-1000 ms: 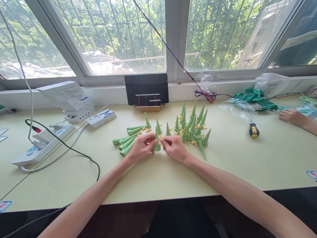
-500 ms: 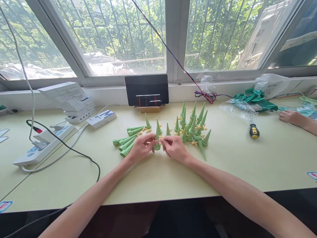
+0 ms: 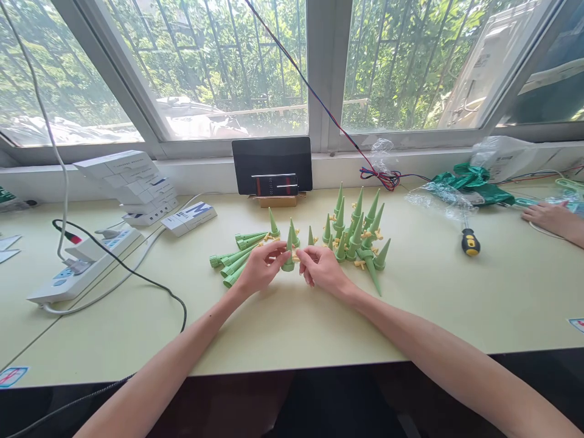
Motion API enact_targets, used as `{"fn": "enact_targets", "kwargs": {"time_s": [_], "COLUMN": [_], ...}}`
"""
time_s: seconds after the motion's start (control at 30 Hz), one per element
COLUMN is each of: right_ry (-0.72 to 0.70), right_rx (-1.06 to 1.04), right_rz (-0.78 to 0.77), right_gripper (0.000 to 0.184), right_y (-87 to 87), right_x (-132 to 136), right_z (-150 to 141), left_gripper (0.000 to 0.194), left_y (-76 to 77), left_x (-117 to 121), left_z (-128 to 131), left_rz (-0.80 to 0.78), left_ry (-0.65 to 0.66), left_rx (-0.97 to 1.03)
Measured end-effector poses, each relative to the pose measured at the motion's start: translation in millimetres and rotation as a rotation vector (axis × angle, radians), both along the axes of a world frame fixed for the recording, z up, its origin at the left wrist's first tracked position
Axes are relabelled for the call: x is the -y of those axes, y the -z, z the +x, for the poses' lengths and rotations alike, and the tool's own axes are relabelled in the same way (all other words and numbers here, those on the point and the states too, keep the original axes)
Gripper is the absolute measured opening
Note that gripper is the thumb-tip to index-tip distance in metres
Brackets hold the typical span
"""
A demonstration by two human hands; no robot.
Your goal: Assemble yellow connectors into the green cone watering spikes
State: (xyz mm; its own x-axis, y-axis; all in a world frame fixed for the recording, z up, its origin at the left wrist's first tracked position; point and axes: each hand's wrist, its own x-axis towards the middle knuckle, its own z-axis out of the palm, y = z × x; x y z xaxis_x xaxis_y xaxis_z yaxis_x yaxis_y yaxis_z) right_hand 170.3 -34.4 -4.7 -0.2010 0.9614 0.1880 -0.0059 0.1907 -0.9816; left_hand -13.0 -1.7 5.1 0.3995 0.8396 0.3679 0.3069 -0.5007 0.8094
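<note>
My left hand is closed around the side of a green plastic watering spike, which stands point up. A small yellow valve sticks out from its collar toward my right hand. The thumb and fingers of that hand are pinched at the valve's outer end, partly hiding it. Left of my hands lie several loose green spikes, with small yellow valves beside them. To the right, a cluster of green spikes with yellow valves fitted stands mostly upright; one lies tilted toward me.
Behind the spikes a phone leans on a dark tablet. A power strip, cables and white boxes occupy the left. On the right are a screwdriver, a green plastic bag and another person's hand.
The held spike has risen slightly with my left hand. My right fingers have shifted a little at the valve. The view has moved slightly.
</note>
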Motion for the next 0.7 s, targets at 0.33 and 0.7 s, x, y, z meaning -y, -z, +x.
{"fn": "enact_targets", "kwargs": {"time_s": [0.33, 0.7], "right_ry": [-0.038, -0.067], "right_rx": [0.017, 0.029], "right_rz": [0.000, 0.052], "right_gripper": [0.020, 0.023], "right_y": [-1.5, 4.8], "right_x": [1.5, -0.7], "right_z": [0.8, 2.1], "left_gripper": [0.029, 0.027], "left_y": [2.3, 0.8], "left_x": [-2.4, 1.8], "left_z": [-2.0, 1.1], "left_rz": [0.020, 0.004], "left_ry": [-0.007, 0.000], "left_rx": [-0.014, 0.026]}}
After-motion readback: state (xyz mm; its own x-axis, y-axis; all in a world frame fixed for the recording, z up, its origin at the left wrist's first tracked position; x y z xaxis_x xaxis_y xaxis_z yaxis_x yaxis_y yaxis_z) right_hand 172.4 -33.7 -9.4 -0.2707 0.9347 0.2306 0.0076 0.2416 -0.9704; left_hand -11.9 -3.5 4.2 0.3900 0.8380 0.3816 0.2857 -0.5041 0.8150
